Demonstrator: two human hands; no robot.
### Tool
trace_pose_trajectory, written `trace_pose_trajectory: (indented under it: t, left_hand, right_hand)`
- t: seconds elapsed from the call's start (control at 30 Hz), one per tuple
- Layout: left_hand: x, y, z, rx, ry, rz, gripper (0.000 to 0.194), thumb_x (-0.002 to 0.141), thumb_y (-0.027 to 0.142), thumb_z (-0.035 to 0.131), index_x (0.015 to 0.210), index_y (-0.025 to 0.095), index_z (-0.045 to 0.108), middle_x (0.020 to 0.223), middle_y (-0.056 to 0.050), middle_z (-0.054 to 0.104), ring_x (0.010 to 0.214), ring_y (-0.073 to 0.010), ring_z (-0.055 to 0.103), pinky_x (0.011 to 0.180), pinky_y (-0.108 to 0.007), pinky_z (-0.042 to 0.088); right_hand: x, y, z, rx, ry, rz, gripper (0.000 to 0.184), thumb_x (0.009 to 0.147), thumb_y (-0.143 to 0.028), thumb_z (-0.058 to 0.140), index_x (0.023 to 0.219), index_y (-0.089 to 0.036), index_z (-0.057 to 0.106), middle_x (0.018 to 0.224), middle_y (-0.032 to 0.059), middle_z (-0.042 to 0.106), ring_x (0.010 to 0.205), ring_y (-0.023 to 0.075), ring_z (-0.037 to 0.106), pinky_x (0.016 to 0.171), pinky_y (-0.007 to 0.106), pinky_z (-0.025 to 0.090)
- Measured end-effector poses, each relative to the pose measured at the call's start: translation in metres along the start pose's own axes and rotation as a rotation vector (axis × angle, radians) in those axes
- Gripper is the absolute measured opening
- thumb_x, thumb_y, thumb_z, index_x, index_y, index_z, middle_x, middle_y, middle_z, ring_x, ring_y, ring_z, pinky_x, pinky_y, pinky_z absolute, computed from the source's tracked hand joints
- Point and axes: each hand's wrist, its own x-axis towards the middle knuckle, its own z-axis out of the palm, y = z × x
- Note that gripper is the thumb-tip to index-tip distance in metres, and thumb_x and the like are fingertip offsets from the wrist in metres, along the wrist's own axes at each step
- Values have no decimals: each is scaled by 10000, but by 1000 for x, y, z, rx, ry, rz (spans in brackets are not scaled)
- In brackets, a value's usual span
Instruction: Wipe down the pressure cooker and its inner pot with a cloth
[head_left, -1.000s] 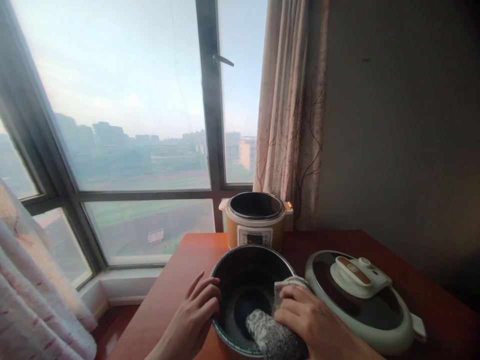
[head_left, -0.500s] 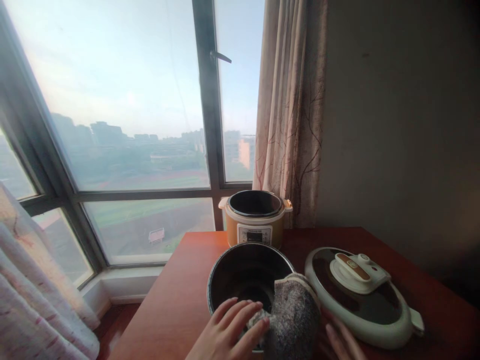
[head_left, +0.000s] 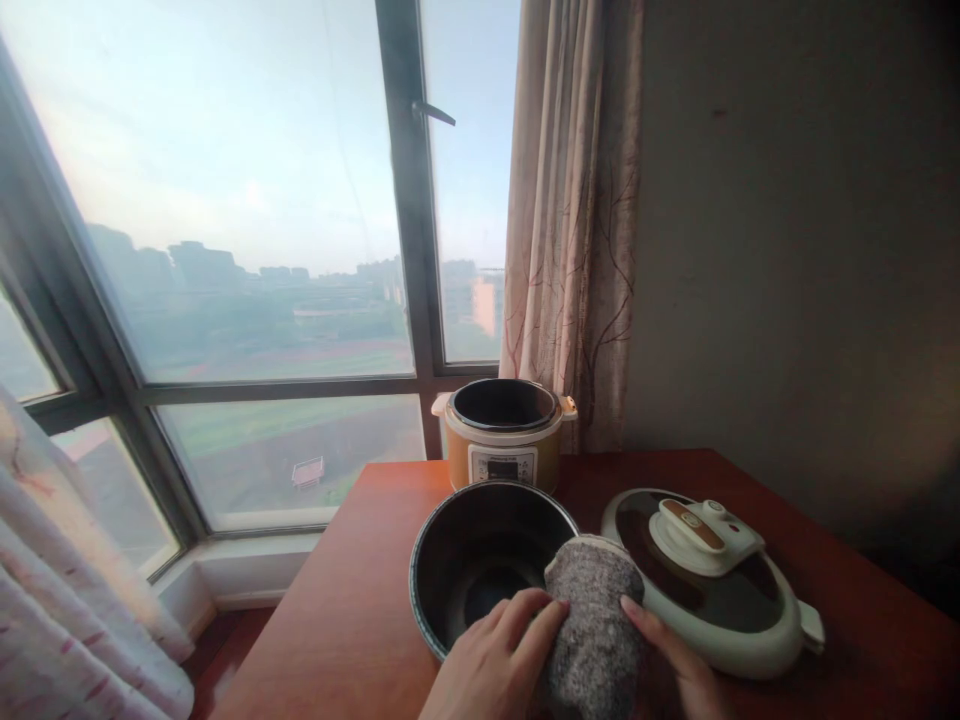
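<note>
A dark inner pot [head_left: 480,560] stands on the red-brown table [head_left: 352,620] in front of me. A grey speckled cloth [head_left: 596,625] is draped over the pot's right rim. My left hand [head_left: 499,665] presses against the cloth's left side at the near rim, fingers curled onto it. My right hand [head_left: 679,665] lies against the cloth's right side, fingers stretched along it. Both hands hold the cloth between them.
An orange-and-white electric cooker body [head_left: 504,430] stands open at the table's far edge. Its white lid [head_left: 712,580] lies flat to the pot's right. A patterned curtain [head_left: 574,220] hangs behind, next to a large window [head_left: 225,230] and a grey wall.
My right hand came out of the pot with the cloth. My left hand left the pot's left rim and moved onto the cloth, which now hangs over the right rim.
</note>
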Motion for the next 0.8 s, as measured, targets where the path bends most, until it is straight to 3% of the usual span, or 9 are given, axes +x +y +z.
trace_pose_trajectory:
  t: [0.1, 0.17, 0.27, 0.37, 0.5, 0.57, 0.63, 0.73, 0.8]
  left_hand:
    - [6, 1, -5, -189, -59, -166, 967, 647, 278, 818, 1501, 257, 365, 1412, -140, 580, 1184, -322, 645, 946, -361, 559]
    - [11, 4, -9, -282, -22, -258, 963, 651, 266, 773, 1518, 265, 352, 1414, -140, 574, 1181, -332, 644, 956, -370, 546]
    - [20, 9, -16, -350, 73, -314, 880, 700, 299, 722, 1511, 283, 382, 1384, -132, 592, 1123, -324, 665, 944, -382, 534]
    - [31, 9, -25, -386, 89, -337, 851, 710, 284, 694, 1507, 272, 396, 1369, -124, 604, 1129, -318, 650, 957, -385, 515]
    - [43, -3, -37, -541, 83, -360, 527, 781, 224, 587, 1307, 235, 605, 1219, -73, 699, 1128, -286, 627, 986, -358, 476]
    - [46, -15, -40, -703, 102, -429, 339, 814, 267, 564, 1118, 176, 686, 1107, -74, 732, 1082, -284, 629, 960, -350, 480]
    - [46, -28, -42, -921, 115, -543, 304, 815, 336, 571, 998, 128, 696, 1020, -90, 739, 1018, -287, 645, 917, -358, 497]
    - [43, -46, -51, -1212, 98, -695, 398, 772, 376, 606, 1059, 110, 678, 959, -97, 740, 965, -285, 678, 879, -386, 521]
    - [44, -54, -63, -1192, 90, -695, 417, 768, 355, 612, 1111, 127, 676, 961, -90, 746, 984, -279, 683, 892, -394, 522]
  right_hand:
    - [3, -14, 32, 153, -14, 74, 397, 634, -439, 848, 938, -210, 736, 998, 83, 784, 906, 297, 751, 604, 319, 616]
    - [4, -21, 50, 239, -14, 77, 379, 610, -349, 867, 932, -209, 722, 961, 65, 786, 831, 261, 755, 562, 281, 601]
    - [10, -25, 66, 212, -29, -36, 256, 673, -335, 824, 852, -199, 701, 833, 55, 773, 777, 255, 753, 592, 305, 618]
    - [21, -26, 74, 168, -64, -134, 183, 748, -348, 763, 814, -196, 685, 763, 50, 751, 791, 265, 754, 634, 337, 632]
    - [28, -29, 83, 298, -62, -121, 119, 729, -218, 749, 823, -196, 678, 803, 27, 749, 802, 206, 746, 732, 306, 633]
    - [27, -33, 83, 351, -82, -126, 158, 701, -169, 754, 834, -195, 673, 829, 18, 747, 838, 181, 738, 825, 301, 617]
    - [24, -38, 77, 291, -131, -171, 208, 706, -210, 773, 885, -196, 670, 864, 18, 745, 874, 180, 729, 847, 309, 603]
    - [25, -40, 57, 30, -91, -273, 315, 723, -362, 795, 954, -200, 656, 818, 0, 714, 746, 163, 690, 675, 266, 576]
    - [29, -36, 42, -154, -7, -349, 364, 714, -434, 789, 951, -195, 650, 703, -25, 659, 616, 140, 617, 556, 234, 507]
